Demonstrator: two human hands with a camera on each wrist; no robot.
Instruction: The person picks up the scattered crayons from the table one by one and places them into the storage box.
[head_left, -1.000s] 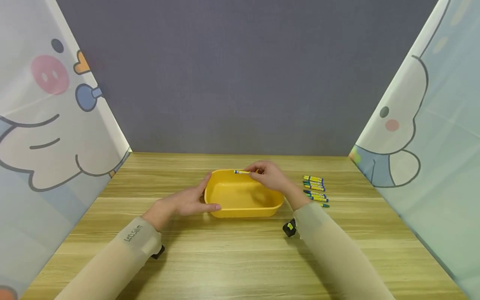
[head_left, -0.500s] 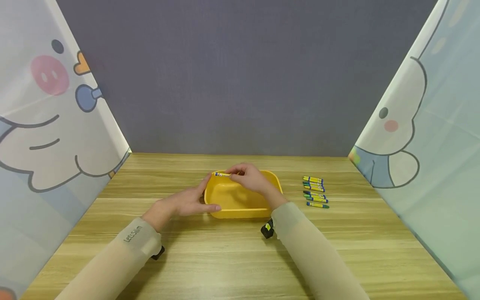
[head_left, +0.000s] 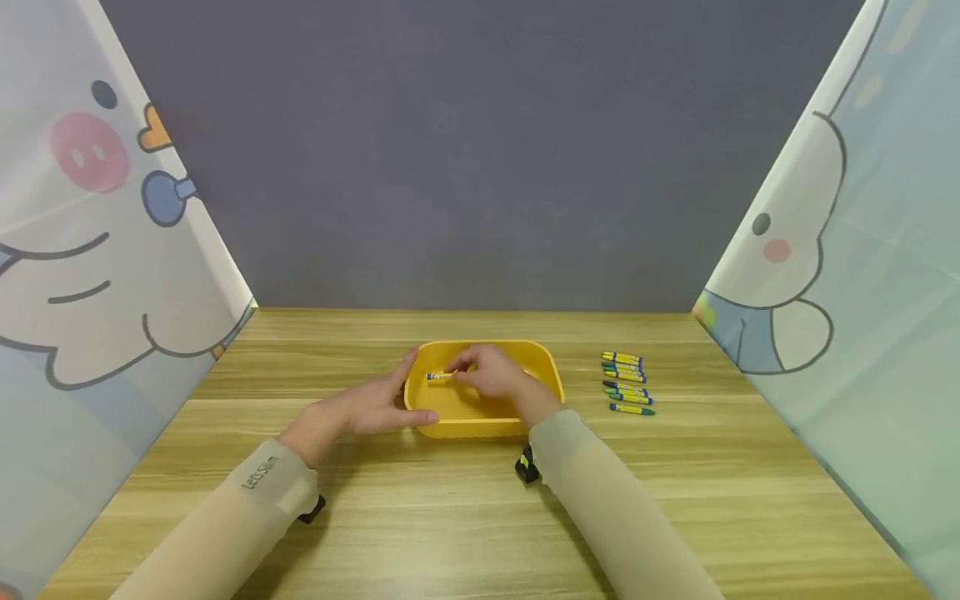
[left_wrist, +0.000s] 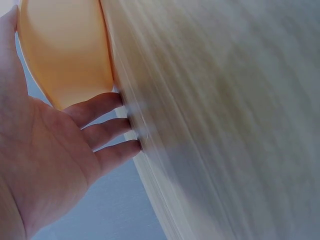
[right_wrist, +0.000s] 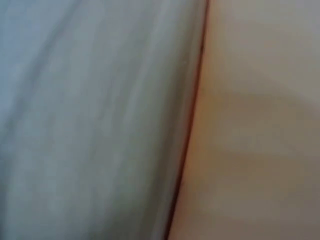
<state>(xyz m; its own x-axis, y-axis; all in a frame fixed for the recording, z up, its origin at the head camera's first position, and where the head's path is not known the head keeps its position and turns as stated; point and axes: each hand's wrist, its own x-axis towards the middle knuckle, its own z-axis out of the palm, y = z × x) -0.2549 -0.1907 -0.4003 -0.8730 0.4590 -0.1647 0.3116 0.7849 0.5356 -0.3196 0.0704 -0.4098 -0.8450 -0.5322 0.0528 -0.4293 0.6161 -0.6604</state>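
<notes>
In the head view a yellow plastic tray (head_left: 471,428) with rounded corners stands on the table. My right hand (head_left: 491,372) reaches inside it and pinches a crayon (head_left: 438,377) with a white label and a blue end, lying level and pointing left. At the tray's left end my left hand (head_left: 371,406) rests with fingers spread, its thumb over the front rim. Seen from the left wrist, the hand (left_wrist: 60,137) has its fingers extended along the tray's wall (left_wrist: 70,55), the fingertips at the tabletop. The right wrist view shows only the tray's outer wall (right_wrist: 260,125), blurred and close.
Right of the tray, several crayons lie side by side in a column, among them a green-tipped crayon (head_left: 632,409) at the near end. The wooden table (head_left: 427,517) meets a grey back panel (head_left: 480,167). Cartoon-printed panels flank both sides.
My right hand has carried the crayon leftward along the tray's far side, then lowered it into the tray's left part. The left hand keeps its place at the tray.
</notes>
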